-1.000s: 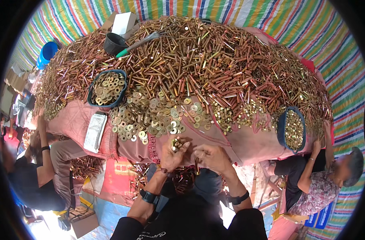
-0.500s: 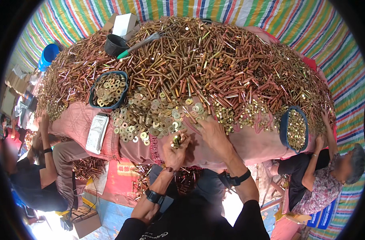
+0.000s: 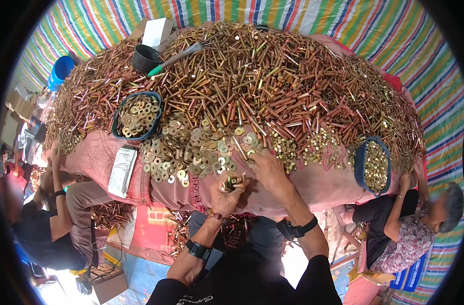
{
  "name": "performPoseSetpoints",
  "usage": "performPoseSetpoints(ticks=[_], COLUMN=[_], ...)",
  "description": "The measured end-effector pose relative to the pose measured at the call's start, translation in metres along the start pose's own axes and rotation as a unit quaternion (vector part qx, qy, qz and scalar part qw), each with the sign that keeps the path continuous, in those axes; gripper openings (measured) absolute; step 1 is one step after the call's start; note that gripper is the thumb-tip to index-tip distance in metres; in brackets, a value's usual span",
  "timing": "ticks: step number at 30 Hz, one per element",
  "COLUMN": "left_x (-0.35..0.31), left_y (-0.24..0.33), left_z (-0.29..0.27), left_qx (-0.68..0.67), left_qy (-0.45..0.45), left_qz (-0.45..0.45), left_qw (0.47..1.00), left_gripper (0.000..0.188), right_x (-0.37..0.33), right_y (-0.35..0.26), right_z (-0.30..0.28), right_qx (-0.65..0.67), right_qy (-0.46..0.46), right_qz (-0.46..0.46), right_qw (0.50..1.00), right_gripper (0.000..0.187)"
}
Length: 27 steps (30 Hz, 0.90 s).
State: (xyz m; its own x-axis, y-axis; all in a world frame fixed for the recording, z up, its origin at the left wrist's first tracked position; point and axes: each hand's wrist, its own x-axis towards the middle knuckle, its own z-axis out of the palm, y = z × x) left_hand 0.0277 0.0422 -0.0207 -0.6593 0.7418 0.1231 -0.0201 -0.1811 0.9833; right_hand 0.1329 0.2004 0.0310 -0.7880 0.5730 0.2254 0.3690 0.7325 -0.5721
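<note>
My left hand [image 3: 226, 197] is closed around a small bunch of brass-coloured metal rods [image 3: 233, 181], their ends showing above the fingers. Just right of it, my right hand [image 3: 266, 166] is bent in a pinch at the edge of the washers. A thin, shiny metal rod [image 3: 240, 147] sticks out from its fingertips toward the far side. Loose flat washers [image 3: 191, 147] spread beyond and left of my hands. Small brass-coloured nuts [image 3: 285, 147] lie beyond and right of my right hand. Behind all these rises a large heap of copper-coloured rods [image 3: 252, 76].
A blue basket of washers [image 3: 115, 131] stands left, a blue basket of nuts [image 3: 360, 170] right. A silver packet [image 3: 123, 171] lies on the pink cloth [image 3: 166, 195]. On the heap rest a black pot [image 3: 146, 58] and a green-handled rake [image 3: 163, 67]. Co-workers sit at both sides.
My left hand has shifted slightly down and right, its rods now turned more end-on. My right hand has stayed nearly in place, the thin rod at its fingertips.
</note>
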Motion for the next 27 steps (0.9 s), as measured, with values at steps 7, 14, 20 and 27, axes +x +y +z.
performPoseSetpoints(ticks=[7,14,20,27], left_x=[0.001,0.001,0.0,-0.002], left_y=[-0.002,0.0,0.001,-0.005], left_z=[0.0,-0.001,-0.001,-0.005], left_qx=[0.006,0.012,0.012,0.012], left_qy=[-0.012,-0.015,-0.005,-0.029], left_qz=[0.021,0.013,0.003,0.034], left_qw=[1.0,1.0,1.0,0.999], left_gripper=[0.024,0.024,0.025,0.022], right_x=[0.002,-0.024,-0.02,-0.03], right_y=[-0.001,-0.022,-0.049,-0.055], right_z=[0.006,-0.027,-0.019,-0.018], right_qx=[0.198,0.537,0.487,0.399], right_qy=[0.053,-0.012,-0.007,0.041], right_qz=[0.094,0.179,0.194,0.184], right_qw=[0.974,0.824,0.852,0.897], right_gripper=[0.017,0.018,0.021,0.018])
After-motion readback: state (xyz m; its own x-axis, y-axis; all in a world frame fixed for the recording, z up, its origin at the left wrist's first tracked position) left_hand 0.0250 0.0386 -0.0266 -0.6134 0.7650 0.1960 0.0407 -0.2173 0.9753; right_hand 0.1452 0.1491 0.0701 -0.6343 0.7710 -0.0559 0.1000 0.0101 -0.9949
